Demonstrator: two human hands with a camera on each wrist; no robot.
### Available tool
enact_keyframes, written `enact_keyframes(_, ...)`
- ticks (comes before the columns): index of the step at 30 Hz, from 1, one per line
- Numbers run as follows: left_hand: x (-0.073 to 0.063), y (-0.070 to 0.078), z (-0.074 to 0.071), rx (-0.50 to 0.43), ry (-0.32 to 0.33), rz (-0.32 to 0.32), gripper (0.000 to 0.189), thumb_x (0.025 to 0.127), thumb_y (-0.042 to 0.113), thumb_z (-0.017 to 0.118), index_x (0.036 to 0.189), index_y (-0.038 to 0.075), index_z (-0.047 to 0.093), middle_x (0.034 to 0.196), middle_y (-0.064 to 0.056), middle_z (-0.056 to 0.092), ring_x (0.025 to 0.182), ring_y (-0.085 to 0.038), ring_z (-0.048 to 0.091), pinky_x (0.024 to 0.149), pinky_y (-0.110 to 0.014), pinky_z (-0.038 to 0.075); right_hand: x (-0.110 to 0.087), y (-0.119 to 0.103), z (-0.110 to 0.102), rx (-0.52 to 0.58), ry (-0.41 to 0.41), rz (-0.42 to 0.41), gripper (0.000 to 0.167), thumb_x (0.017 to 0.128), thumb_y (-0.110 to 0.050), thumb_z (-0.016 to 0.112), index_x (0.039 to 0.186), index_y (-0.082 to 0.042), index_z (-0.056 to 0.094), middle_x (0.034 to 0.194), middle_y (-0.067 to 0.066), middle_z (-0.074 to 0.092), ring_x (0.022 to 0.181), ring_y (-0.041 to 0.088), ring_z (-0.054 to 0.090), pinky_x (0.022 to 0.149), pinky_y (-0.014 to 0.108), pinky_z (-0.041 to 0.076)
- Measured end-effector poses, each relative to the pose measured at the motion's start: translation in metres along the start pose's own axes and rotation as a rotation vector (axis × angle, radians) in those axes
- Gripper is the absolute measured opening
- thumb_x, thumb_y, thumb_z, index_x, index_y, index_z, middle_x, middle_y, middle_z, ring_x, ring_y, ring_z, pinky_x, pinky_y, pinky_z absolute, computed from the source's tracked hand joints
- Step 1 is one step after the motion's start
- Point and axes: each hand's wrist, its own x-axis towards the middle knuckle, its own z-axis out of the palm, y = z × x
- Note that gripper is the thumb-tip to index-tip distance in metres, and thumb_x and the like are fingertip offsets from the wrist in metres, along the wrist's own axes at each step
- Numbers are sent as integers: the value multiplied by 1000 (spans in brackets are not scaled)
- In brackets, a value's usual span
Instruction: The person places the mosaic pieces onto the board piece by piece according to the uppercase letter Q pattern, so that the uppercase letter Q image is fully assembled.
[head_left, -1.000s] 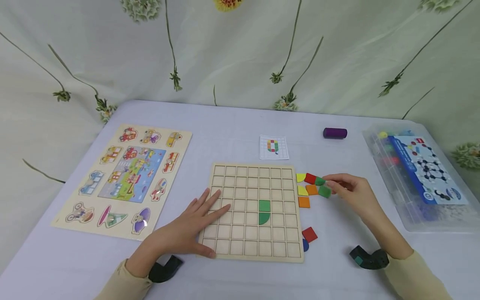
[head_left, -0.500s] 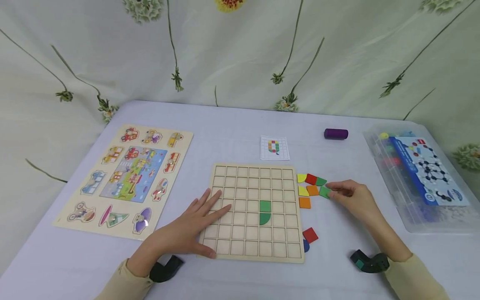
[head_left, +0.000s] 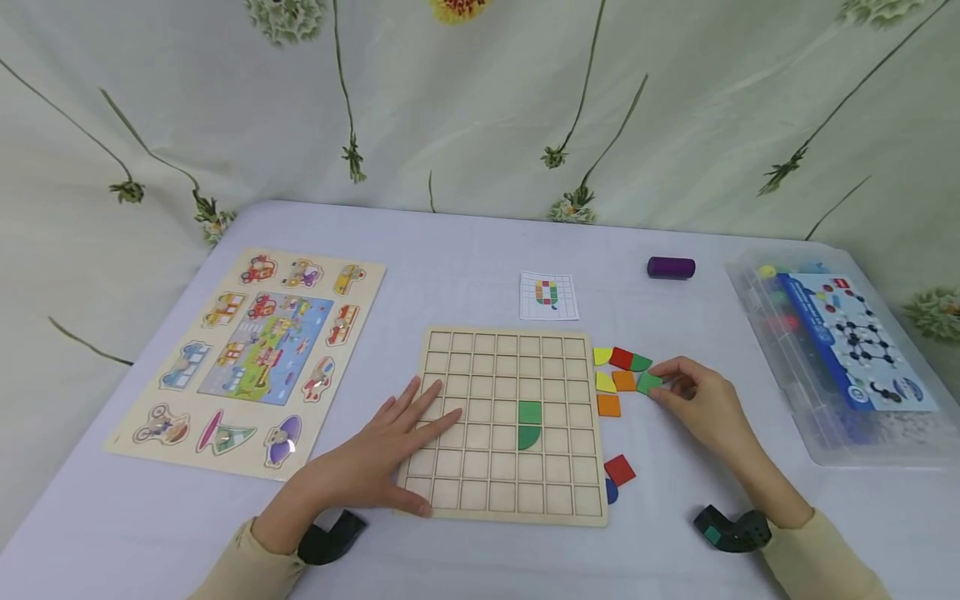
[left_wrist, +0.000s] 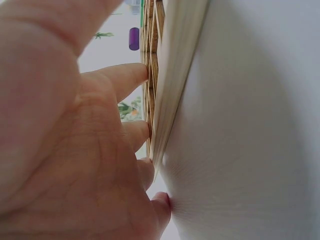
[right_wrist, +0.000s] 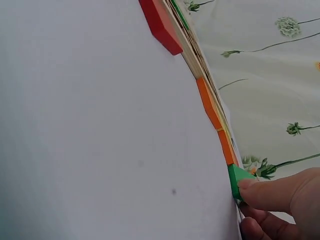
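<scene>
My left hand [head_left: 382,454] lies spread over the left edge of a wooden grid board [head_left: 480,483], its fingertips on the frame and cells in the left wrist view [left_wrist: 150,75]. In the board sit a green square tile [head_left: 529,412] and, directly below it, a green quarter-circle tile [head_left: 528,437]. Right of the board, my right hand [head_left: 705,404] pinches another green square [right_wrist: 240,177] between thumb and finger. Around it lie a green rounded tile [head_left: 641,362], a red tile [head_left: 621,357], orange squares [head_left: 623,381] and yellow tiles [head_left: 602,356].
A red square [head_left: 619,470] and a blue rounded tile [head_left: 612,491] lie by the board's lower right. Behind it is a pattern card [head_left: 549,296]. A picture puzzle [head_left: 292,267] lies left. A purple cylinder [head_left: 671,267] and a clear plastic box [head_left: 832,442] are at right.
My right hand has shifted down slightly, from the green rounded tile to the green square, and now pinches that square. The left hand has stayed in place.
</scene>
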Motion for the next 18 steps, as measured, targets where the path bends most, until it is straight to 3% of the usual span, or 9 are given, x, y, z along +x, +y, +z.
enact_keyframes(8, 0, -1, 1, -12, 1, -3, 106, 65, 41, 83, 150, 15, 24, 155, -12, -4, 138, -32, -14, 106, -55, 2, 3, -6, -7, 75, 4, 24, 11, 85, 0, 66, 95, -2, 68, 85, 9, 65, 70, 22, 58, 60, 16, 47)
enact_keyframes(13, 0, -3, 1, -10, -2, -7, 106, 66, 42, 82, 150, 16, 23, 155, -12, -4, 138, -32, -15, 106, -55, 1, 13, -26, -5, 251, -51, 7, 12, 87, 0, 64, 98, 3, 66, 91, 14, 65, 75, 23, 64, 66, 18, 50)
enact_keyframes(18, 1, -3, 1, -11, -6, -15, 106, 66, 43, 82, 150, 16, 23, 155, -12, -4, 138, -31, -15, 106, -55, 1, 26, -52, 14, 440, -167, 18, 12, 88, 1, 62, 98, 6, 64, 90, 15, 66, 75, 26, 66, 68, 27, 53)
